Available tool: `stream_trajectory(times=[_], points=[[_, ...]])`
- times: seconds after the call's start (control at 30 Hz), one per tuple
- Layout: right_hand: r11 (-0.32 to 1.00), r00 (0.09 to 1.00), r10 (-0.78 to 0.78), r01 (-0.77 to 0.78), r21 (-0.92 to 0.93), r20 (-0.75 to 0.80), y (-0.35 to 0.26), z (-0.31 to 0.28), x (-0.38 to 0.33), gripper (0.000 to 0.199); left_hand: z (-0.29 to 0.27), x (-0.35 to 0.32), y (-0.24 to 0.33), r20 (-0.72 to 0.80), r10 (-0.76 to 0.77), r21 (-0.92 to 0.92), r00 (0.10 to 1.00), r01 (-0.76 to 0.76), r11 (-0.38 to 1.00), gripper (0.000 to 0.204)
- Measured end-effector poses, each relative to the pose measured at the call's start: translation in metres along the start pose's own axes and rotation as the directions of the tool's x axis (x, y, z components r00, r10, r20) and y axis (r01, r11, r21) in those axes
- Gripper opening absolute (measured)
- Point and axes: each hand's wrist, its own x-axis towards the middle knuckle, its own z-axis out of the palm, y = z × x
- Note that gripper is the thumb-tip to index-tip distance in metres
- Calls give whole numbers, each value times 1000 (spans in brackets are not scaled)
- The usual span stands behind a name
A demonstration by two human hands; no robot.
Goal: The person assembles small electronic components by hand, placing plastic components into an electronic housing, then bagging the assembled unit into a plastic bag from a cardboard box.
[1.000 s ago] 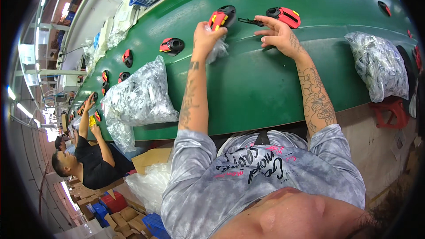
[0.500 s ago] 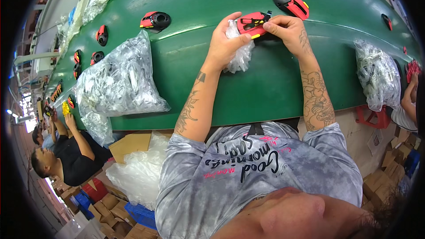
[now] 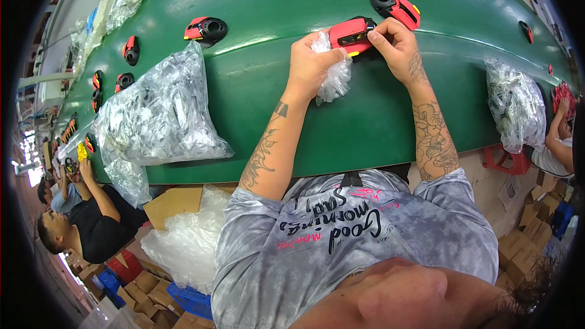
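A red plastic housing [image 3: 347, 28] with a yellow tab is held over the green bench by my left hand [image 3: 304, 66], whose fingers and thumb close on its left end. Crumpled clear plastic [image 3: 334, 81] is bunched in that same hand, below the housing. My right hand [image 3: 397, 50] is closed at the housing's right end, thumb and fingers pressing on a small black plastic piece [image 3: 354, 38] that lies along its middle. Just beyond my right hand, another red and black housing [image 3: 399, 11] rests on the bench.
A big clear bag of dark parts [image 3: 161, 113] lies left on the green bench [image 3: 274, 137]. Another filled bag [image 3: 517, 103] lies right. More red and black housings [image 3: 206, 30] are spread leftward. A person in black [image 3: 94, 222] works at left. Cardboard and blue crates [image 3: 190, 300] stand below.
The black piece, which stuck up at the housing's right end, now lies flat along its middle. The housing is turned slightly, and my right hand has shifted a little.
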Motion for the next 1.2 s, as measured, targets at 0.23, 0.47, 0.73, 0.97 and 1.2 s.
stream_trajectory(times=[0.23, 0.47, 0.73, 0.97, 1.2], points=[[972, 988, -152, 152, -182, 15, 4, 3, 0, 30, 4, 0, -10, -49, 117, 35, 992, -115, 993, 35], [995, 995, 98, -97, 38, -2, 7, 11, 1, 69, 12, -3, -12, -79, 197, 243, 977, -173, 955, 29], [992, 997, 35, -43, 122, 72, 23, 8, 6, 63, 8, 1, -17, -180, 188, 239, 966, -142, 961, 25], [906, 995, 10, -50, 421, 97, 27, 11, 6, 57, -9, 11, -7, 34, 70, 18, 997, -71, 997, 46], [816, 978, 206, -162, 555, -17, 22, 13, 10, 27, 9, -7, -1, 145, 364, 719, 920, -351, 600, 79]])
